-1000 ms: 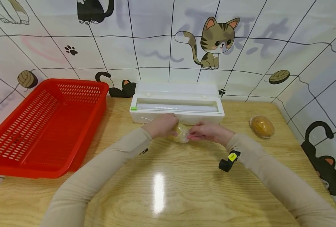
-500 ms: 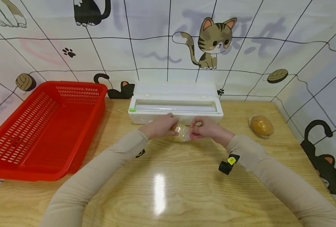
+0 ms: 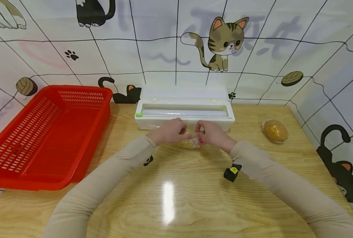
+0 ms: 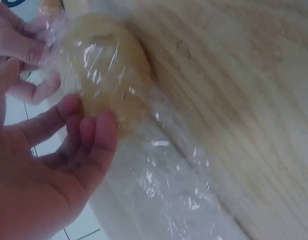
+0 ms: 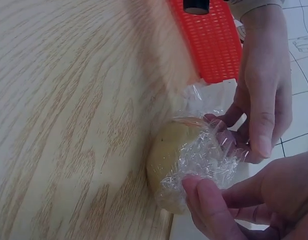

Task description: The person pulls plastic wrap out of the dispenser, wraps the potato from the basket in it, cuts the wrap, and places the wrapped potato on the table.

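A pale yellow, oval potato (image 5: 166, 152) lies on the table, loosely covered with clear cling film (image 5: 199, 155). My left hand (image 3: 171, 131) is at its left side, bent fingers gripping the film against it. From the right, my right hand (image 3: 213, 135) pinches gathered film between thumb and fingers. In the left wrist view, a film strip (image 4: 164, 165) trails from the potato (image 4: 106, 60) along the white dispenser. Just behind both hands stands that cling film dispenser (image 3: 183, 124), lid raised, with a roll (image 3: 185, 113) inside. The head view shows little of the potato behind my fingers.
A red plastic basket (image 3: 57, 132) stands on the left of the wooden table (image 3: 206, 198). Toward the right edge lies a golden-brown oval thing (image 3: 275, 131) wrapped in film. A wall covering printed with cats (image 3: 227, 43) rises behind the table.
My right hand has moved slightly left and closer to my left hand, over the film. The left hand stays at the potato, its thumb stretched further right. The dispenser and basket have not moved.
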A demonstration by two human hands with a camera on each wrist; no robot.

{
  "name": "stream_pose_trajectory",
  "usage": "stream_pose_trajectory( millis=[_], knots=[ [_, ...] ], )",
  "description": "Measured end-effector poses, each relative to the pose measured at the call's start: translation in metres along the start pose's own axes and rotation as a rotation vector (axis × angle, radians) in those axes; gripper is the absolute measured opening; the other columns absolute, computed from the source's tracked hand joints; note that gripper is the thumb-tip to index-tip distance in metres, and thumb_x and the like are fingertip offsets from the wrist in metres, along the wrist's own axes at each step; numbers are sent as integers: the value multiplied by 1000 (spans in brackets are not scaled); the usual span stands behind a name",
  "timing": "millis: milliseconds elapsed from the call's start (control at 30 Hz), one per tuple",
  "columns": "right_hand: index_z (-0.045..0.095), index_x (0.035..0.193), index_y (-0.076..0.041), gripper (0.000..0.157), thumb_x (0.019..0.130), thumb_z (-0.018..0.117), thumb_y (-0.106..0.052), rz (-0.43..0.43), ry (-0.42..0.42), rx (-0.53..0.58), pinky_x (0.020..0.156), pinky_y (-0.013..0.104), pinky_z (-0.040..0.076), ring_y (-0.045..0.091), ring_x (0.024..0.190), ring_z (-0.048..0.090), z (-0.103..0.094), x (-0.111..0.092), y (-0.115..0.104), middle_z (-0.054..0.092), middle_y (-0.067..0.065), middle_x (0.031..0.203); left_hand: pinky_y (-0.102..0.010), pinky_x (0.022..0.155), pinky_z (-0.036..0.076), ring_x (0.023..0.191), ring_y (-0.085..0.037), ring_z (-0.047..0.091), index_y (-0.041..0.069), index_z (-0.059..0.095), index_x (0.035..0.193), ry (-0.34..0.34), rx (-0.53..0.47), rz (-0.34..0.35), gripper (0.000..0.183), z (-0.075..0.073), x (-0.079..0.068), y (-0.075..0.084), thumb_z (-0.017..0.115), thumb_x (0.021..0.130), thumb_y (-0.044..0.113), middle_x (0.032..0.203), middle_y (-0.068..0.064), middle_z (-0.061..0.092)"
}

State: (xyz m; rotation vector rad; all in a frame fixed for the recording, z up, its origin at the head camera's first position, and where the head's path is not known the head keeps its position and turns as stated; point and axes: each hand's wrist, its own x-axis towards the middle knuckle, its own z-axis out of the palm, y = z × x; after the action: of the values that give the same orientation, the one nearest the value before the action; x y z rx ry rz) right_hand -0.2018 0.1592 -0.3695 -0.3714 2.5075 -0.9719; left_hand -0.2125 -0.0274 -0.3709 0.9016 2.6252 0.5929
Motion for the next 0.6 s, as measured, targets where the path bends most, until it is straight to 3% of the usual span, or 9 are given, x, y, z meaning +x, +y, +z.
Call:
stream_pose_trajectory(
  millis=[167, 367, 500, 600],
  knots=[
    [52, 91, 4, 4, 93, 54, 2, -3, 27, -22, 61, 31, 55, 28, 70, 70, 1, -1, 1, 63, 17, 80, -26, 63, 36, 71, -15, 43, 11, 50, 76, 27, 53, 7, 31, 4, 0, -1, 62, 95, 33, 74, -2, 48],
    [60, 83, 7, 16, 93, 54, -4, 12, -11, 112, 67, 27, 54, 26, 77, 69, -3, -5, 8, 67, 17, 81, -27, 63, 38, 72, -16, 45, 11, 51, 79, 34, 84, 14, 23, 5, 0, 0, 62, 96, 23, 75, -2, 49],
    [64, 89, 11, 14, 91, 53, 2, -1, -51, 228, 73, 28, 54, 23, 80, 67, -5, -10, 13, 67, 18, 86, -27, 64, 40, 73, -16, 46, 10, 52, 82, 60, 111, 27, 15, 7, 0, 0, 58, 95, 14, 76, -2, 49],
    [65, 94, 11, 14, 87, 53, 8, -23, -68, 247, 72, 28, 53, 21, 81, 65, -6, -12, 16, 65, 17, 89, -27, 63, 40, 73, -16, 45, 9, 52, 82, 78, 124, 40, 13, 8, 0, -1, 56, 94, 9, 76, -2, 48]
  ],
)
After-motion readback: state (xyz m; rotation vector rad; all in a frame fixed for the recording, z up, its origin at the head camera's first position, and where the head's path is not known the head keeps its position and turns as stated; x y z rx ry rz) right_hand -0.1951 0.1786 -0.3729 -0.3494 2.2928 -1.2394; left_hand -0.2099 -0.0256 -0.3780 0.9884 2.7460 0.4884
